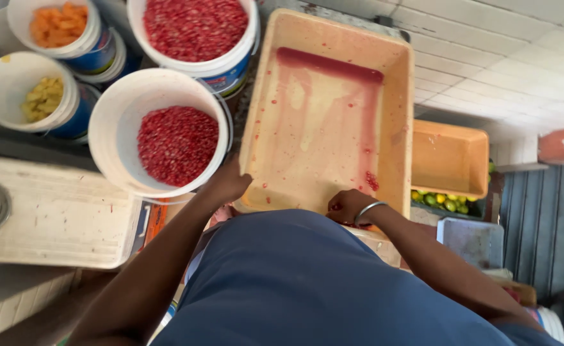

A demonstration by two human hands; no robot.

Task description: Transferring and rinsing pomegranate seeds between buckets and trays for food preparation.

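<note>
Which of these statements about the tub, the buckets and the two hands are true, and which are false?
1. The left hand grips the near left corner of the tan tub. True.
2. The tub is full of red seeds. False: it holds only red juice streaks and a few seeds.
3. The right hand wears a metal bangle at the wrist. True.
4. The nearest white bucket holds orange pieces. False: it holds red seeds.
5. The yellow pieces lie in the tub. False: they are in a small white bucket.
</note>
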